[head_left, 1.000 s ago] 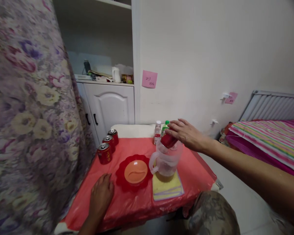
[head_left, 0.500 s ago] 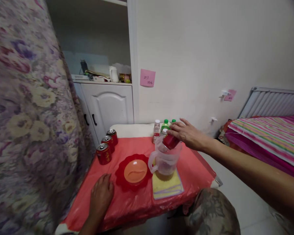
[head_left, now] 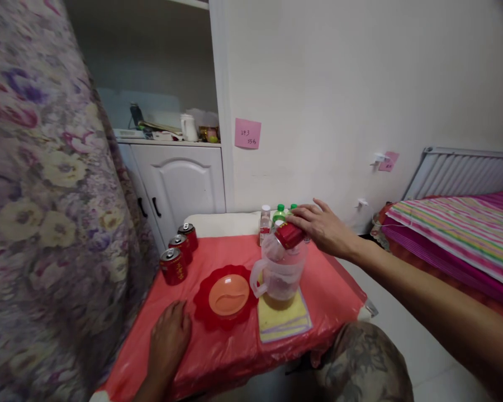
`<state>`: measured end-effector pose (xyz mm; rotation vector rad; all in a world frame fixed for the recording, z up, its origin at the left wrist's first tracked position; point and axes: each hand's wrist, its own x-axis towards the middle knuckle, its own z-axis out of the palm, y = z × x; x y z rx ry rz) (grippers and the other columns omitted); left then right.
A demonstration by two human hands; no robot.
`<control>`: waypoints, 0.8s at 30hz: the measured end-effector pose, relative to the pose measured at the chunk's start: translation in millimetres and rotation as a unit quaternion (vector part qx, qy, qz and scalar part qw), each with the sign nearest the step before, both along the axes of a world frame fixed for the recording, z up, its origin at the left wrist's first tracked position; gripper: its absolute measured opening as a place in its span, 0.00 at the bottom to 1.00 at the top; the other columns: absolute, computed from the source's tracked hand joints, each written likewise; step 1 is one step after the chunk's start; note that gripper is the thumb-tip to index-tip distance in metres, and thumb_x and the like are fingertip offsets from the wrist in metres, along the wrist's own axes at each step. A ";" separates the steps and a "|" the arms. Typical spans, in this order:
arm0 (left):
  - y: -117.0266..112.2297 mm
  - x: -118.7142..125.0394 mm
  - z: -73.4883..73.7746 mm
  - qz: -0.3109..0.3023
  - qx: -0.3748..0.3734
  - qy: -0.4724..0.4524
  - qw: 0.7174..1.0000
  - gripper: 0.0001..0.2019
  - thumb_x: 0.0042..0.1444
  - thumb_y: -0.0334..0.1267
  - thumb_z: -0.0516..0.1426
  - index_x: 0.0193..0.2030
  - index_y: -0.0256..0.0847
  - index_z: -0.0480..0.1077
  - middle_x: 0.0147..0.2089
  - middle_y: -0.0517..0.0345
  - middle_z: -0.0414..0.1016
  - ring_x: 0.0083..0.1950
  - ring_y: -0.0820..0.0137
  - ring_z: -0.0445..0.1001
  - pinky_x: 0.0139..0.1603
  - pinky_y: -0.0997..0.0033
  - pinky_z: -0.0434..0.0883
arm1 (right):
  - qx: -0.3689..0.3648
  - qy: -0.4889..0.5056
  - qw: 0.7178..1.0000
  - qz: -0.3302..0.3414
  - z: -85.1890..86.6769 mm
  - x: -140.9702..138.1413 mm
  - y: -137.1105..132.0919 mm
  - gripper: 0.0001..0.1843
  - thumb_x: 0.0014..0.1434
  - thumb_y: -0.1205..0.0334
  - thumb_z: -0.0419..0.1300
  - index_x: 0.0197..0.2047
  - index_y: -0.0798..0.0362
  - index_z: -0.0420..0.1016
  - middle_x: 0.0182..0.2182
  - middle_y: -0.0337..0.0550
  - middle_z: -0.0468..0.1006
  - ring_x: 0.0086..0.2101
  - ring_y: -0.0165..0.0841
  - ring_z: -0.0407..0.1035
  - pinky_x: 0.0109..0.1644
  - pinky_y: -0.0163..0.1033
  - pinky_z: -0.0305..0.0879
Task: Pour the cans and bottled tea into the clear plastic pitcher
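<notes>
My right hand [head_left: 321, 228] grips a red can [head_left: 290, 235] and holds it tipped over the mouth of a clear plastic jug [head_left: 281, 273]. A little amber liquid lies in the bottom of the jug, which stands on a folded yellow cloth [head_left: 283, 320]. My left hand [head_left: 168, 339] rests flat on the red table cover [head_left: 235, 346], fingers loosely together, just left of a red scalloped plate [head_left: 205, 310] with an orange lid [head_left: 229, 294] on it.
Three red cans [head_left: 174, 266] stand in a row at the table's left edge. Small bottles [head_left: 265, 224] stand behind the jug near the wall. A floral curtain [head_left: 46, 212] hangs at left, a white cabinet [head_left: 180, 181] behind, a striped bed [head_left: 456, 229] at right. My knee [head_left: 362, 363] is below the table.
The can has stayed tipped over the jug in my right hand. The view has shifted slightly; my left hand has not moved from the table.
</notes>
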<state>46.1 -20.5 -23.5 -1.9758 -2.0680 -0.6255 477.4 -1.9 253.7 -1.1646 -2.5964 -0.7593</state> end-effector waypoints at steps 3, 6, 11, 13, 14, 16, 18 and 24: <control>0.2 -0.1 -0.3 -0.005 0.001 -0.006 1.000 0.23 0.65 0.38 0.43 0.58 0.29 0.68 0.59 0.39 0.74 0.59 0.53 0.72 0.61 0.52 0.68 | -0.026 0.050 0.998 -0.010 -6.6 8.1 1.0 0.29 0.62 0.74 0.51 0.65 0.48 0.62 0.61 0.53 0.71 0.60 0.48 0.63 0.66 0.68 0.48; 0.7 -1.5 -0.8 -0.007 0.004 -0.015 1.000 0.23 0.65 0.38 0.43 0.58 0.29 0.69 0.58 0.38 0.74 0.59 0.52 0.72 0.61 0.51 0.68 | -0.051 0.153 0.987 -0.022 -14.5 19.2 0.6 0.31 0.58 0.71 0.58 0.64 0.50 0.63 0.60 0.54 0.73 0.58 0.50 0.66 0.65 0.68 0.49; 2.4 -5.6 -2.2 -0.002 0.019 -0.040 0.999 0.23 0.64 0.38 0.43 0.56 0.29 0.70 0.60 0.37 0.71 0.58 0.54 0.74 0.59 0.53 0.71 | -0.125 0.495 0.860 -0.018 -45.9 44.7 -19.8 0.40 0.50 0.57 0.70 0.64 0.50 0.63 0.60 0.54 0.71 0.58 0.49 0.66 0.62 0.57 0.61; 3.3 -7.2 -2.8 0.002 0.026 -0.050 0.998 0.23 0.63 0.38 0.43 0.55 0.29 0.71 0.60 0.36 0.71 0.58 0.54 0.74 0.60 0.54 0.71 | -0.176 0.620 0.764 -0.014 -73.8 54.4 -36.1 0.36 0.48 0.53 0.71 0.59 0.48 0.68 0.56 0.51 0.76 0.55 0.49 0.69 0.61 0.57 0.63; 3.6 -7.8 -3.1 0.001 0.028 -0.055 0.998 0.22 0.63 0.38 0.43 0.54 0.29 0.71 0.59 0.36 0.72 0.58 0.55 0.74 0.60 0.54 0.71 | -0.209 0.670 0.713 -0.007 -91.5 57.5 -45.2 0.34 0.48 0.52 0.71 0.58 0.47 0.69 0.54 0.49 0.77 0.53 0.49 0.71 0.58 0.55 0.66; 3.2 -8.6 -3.1 -0.004 0.030 -0.062 0.998 0.21 0.62 0.37 0.44 0.52 0.29 0.72 0.57 0.37 0.74 0.57 0.56 0.75 0.60 0.55 0.71 | -0.250 0.761 0.598 0.020 -131.3 57.5 -63.8 0.34 0.46 0.51 0.72 0.56 0.46 0.70 0.52 0.48 0.79 0.50 0.48 0.74 0.53 0.53 0.71; 1.3 -8.3 -2.2 -0.007 0.028 -0.066 0.997 0.20 0.61 0.36 0.45 0.51 0.31 0.72 0.53 0.39 0.76 0.54 0.57 0.76 0.58 0.55 0.72 | -0.316 0.792 0.521 0.040 -170.7 47.7 -81.5 0.32 0.42 0.51 0.74 0.51 0.47 0.74 0.46 0.49 0.83 0.45 0.49 0.77 0.47 0.51 0.74; -6.2 -4.2 7.6 -0.006 -0.001 -0.066 0.998 0.18 0.61 0.32 0.45 0.51 0.33 0.72 0.52 0.42 0.77 0.54 0.59 0.75 0.59 0.56 0.70 | -0.519 0.743 0.406 0.116 -231.9 -6.8 -114.9 0.41 0.43 0.54 0.73 0.60 0.46 0.68 0.47 0.48 0.82 0.24 0.34 0.74 0.21 0.38 0.69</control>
